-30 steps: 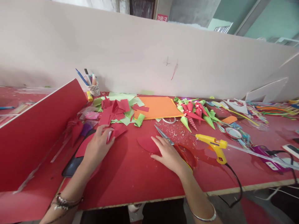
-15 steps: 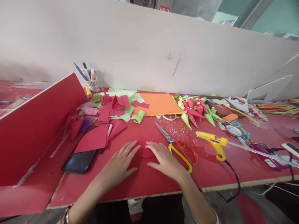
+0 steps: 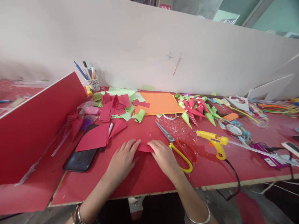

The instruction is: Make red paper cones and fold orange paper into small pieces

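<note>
A piece of red paper (image 3: 144, 146) lies between my hands at the middle of the table, hard to tell from the red tabletop. My left hand (image 3: 123, 158) grips its left side with the fingertips, the thumb partly hidden and blurred. On the paper's right side, my right hand (image 3: 164, 155) has curled fingers closed at the edge, thumb tucked underneath. Scissors (image 3: 174, 143) with one yellow and one red handle lie just right of my right hand. Cut red paper pieces (image 3: 92, 139) rest over a black phone (image 3: 80, 159) to the left.
A yellow glue gun (image 3: 216, 142) with a cord lies at the right. Orange sheets (image 3: 158, 104), red and green scraps (image 3: 116, 107) and folded paper cones (image 3: 192, 109) line the back. A pen cup (image 3: 93, 84) and a red board (image 3: 39, 130) stand left.
My fingers have gone from spread flat around the paper to curled in at its two sides. The paper looks narrower and slightly raised. Other things stay put.
</note>
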`<state>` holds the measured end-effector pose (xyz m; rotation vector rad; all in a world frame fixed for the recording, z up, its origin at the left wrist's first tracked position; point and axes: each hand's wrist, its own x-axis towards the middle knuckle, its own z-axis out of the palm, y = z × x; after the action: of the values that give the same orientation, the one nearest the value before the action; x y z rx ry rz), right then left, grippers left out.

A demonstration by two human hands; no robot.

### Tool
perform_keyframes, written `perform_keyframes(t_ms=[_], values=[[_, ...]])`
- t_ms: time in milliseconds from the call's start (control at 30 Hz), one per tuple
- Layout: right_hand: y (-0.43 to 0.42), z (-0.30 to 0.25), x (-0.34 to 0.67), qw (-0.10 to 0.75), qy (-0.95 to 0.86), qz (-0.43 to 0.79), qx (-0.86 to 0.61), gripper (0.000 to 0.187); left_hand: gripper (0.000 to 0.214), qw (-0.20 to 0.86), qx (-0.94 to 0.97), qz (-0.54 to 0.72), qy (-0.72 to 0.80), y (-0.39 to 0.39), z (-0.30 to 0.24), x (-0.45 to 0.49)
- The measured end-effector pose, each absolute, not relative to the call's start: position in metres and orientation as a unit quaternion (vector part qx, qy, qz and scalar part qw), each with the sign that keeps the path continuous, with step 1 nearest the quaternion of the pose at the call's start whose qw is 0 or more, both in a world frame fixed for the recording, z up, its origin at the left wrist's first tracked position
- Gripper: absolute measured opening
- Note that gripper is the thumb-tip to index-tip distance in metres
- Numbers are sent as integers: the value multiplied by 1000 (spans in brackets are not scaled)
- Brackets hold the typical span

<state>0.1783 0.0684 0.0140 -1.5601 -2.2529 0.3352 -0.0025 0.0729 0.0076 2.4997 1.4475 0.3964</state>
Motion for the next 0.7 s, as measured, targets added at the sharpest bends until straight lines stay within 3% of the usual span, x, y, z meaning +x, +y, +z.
perform_keyframes(t_ms=[133, 233, 333, 467, 600, 700], values=[[62, 32, 184, 314, -732, 239, -555, 18, 17, 177, 811, 223, 512, 76, 22, -9], [57, 40, 187, 366, -679, 315, -553, 31, 26, 274, 731, 312, 543, 77, 33, -13], [53, 43, 189, 402, -691, 241, -550, 49, 22, 375, 643, 359, 563, 79, 36, -14], [46, 40, 185, 340, -781, 41, -522, 60, 42, 428, 580, 389, 574, 77, 31, -12], [39, 25, 174, 271, -813, -54, -512, 35, 45, 442, 601, 373, 552, 69, 30, -8], [37, 10, 169, 258, -819, -55, -509, 25, 32, 388, 670, 332, 539, 61, 29, -9]])
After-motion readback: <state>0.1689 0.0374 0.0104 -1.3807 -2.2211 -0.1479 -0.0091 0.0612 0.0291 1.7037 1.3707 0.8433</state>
